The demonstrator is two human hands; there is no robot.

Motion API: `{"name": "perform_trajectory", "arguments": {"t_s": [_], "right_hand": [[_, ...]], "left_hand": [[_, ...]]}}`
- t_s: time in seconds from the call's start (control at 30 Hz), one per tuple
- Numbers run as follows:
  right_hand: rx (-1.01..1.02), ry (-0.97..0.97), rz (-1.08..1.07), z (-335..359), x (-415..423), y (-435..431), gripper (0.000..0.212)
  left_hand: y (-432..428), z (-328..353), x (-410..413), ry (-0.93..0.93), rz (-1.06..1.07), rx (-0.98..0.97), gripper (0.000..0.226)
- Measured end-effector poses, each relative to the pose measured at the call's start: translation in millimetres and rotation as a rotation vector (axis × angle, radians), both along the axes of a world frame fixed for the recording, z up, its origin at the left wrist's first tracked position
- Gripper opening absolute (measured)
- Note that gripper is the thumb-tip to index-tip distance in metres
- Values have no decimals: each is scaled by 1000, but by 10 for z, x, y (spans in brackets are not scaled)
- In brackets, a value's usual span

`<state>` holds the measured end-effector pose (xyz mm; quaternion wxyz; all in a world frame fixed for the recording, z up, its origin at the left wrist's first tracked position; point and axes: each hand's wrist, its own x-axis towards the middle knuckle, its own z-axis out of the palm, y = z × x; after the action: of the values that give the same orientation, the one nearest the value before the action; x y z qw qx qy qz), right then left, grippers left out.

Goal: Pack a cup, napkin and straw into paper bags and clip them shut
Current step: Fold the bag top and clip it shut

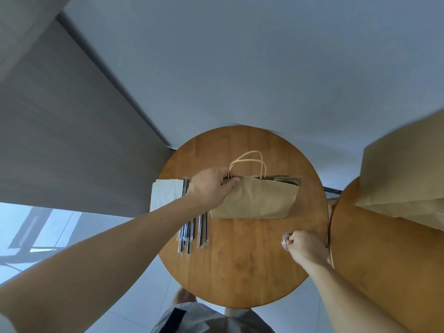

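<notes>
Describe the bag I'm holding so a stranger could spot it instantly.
On the round wooden table, dead centre, sits a brown paper bag, its top corner pinched by the left hand. Unlike the brown bags on the neighbouring table, it shows looped handles.

Desk (240,272): wood, plank-jointed, smooth with a satin sheen. Bag (254,200): brown kraft paper, matt, creased, saw-cut top edge. Napkins (165,193), left edge: white, matt, soft-looking. Straws (192,234): dark, in glossy clear wrappers. Item (286,240) in right hand (306,246): glossy, patterned; material unclear.
</notes>
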<state>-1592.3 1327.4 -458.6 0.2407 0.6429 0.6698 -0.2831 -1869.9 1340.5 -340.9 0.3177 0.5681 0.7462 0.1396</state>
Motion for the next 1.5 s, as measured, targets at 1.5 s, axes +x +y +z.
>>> {"name": "perform_trajectory", "arguments": {"t_s": [1.5], "right_hand": [[-56,463,-589,213,121,-105,5]], "left_hand": [[-80,149,42,-30,9,-68,23]]}}
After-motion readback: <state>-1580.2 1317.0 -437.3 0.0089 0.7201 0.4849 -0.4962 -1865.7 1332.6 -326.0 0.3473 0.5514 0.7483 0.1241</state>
